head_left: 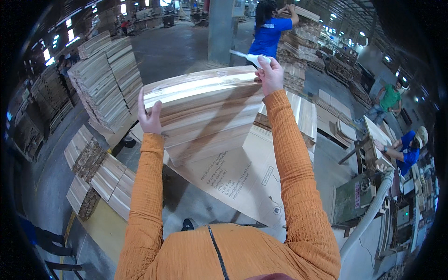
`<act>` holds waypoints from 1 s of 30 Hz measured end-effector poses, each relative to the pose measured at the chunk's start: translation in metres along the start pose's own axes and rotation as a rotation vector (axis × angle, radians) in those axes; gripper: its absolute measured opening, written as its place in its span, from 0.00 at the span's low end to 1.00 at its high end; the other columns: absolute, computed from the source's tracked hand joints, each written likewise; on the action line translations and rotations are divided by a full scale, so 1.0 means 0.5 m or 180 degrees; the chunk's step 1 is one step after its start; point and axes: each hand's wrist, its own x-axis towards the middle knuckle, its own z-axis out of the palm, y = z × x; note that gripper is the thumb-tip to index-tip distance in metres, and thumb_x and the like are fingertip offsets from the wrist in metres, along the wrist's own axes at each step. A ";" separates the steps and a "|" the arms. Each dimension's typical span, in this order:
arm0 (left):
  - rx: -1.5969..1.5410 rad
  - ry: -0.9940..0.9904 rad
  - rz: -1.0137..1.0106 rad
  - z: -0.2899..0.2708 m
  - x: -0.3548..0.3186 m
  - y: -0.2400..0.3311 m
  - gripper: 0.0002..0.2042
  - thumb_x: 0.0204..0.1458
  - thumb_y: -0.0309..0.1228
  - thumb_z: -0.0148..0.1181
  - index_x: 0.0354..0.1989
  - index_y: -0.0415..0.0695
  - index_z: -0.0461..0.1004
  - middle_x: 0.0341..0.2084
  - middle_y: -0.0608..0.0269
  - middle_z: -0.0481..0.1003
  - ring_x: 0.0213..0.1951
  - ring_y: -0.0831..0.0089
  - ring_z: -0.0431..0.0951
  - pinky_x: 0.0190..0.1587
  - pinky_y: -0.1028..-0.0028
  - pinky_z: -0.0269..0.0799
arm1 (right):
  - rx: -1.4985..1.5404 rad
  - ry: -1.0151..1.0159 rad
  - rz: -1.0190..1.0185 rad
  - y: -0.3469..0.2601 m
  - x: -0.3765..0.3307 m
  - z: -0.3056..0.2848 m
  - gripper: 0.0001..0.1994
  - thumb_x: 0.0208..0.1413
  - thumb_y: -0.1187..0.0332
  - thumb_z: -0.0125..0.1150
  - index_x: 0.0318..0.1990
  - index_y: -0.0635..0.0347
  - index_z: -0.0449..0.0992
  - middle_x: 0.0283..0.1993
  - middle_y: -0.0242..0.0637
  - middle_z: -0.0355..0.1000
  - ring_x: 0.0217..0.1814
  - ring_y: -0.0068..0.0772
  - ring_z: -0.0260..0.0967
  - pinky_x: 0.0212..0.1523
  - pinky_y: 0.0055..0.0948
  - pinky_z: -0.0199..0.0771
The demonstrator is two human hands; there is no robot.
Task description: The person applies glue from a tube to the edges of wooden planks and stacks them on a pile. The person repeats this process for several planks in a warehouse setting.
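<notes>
A stack of striped wooden panels (212,114) stands in front of me, its pale upper edge turned up toward me. My left hand (150,116) grips its left corner, with the thumb on the near side and the fingers along the end. At the far right corner, my right hand (270,77) pinches a white, narrow-tipped thing (254,59) whose thin end points left; its exact kind is unclear. The lower fingers of that hand meet the panel corner. Beneath the panels lies a flat cardboard sheet (242,186) with dark print.
A tall stack of wooden panels (105,79) stands at left, with lower stacks (109,177) nearer. A person in blue (268,35) handles a wood pile beyond a pillar (221,35). At right, another person (409,149) works beside a green machine (352,198) and a pale hose (373,205).
</notes>
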 end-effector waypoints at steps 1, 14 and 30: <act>0.0041 0.0015 0.0063 -0.006 0.004 0.000 0.31 0.46 0.35 0.59 0.58 0.37 0.57 0.53 0.51 0.63 0.54 0.65 0.63 0.57 0.70 0.56 | -0.0021 0.0129 0.0108 0.004 0.000 0.010 0.10 0.48 0.62 0.64 0.28 0.58 0.72 0.26 0.26 0.70 0.23 0.11 0.62 0.23 0.13 0.64; -0.0020 -0.0016 0.0049 -0.007 0.003 0.001 0.32 0.46 0.36 0.59 0.58 0.35 0.56 0.52 0.52 0.63 0.53 0.68 0.64 0.54 0.72 0.59 | -0.0210 0.0071 0.0199 0.005 -0.004 0.007 0.08 0.48 0.69 0.59 0.24 0.62 0.69 0.25 0.35 0.68 0.25 0.26 0.71 0.26 0.23 0.78; 0.0521 -0.0017 0.0730 -0.029 0.018 -0.010 0.32 0.46 0.36 0.59 0.58 0.34 0.56 0.48 0.53 0.66 0.48 0.70 0.68 0.51 0.73 0.64 | -0.0468 0.0082 0.0322 0.011 0.004 0.025 0.08 0.45 0.66 0.63 0.27 0.61 0.73 0.27 0.32 0.66 0.24 0.23 0.66 0.24 0.20 0.75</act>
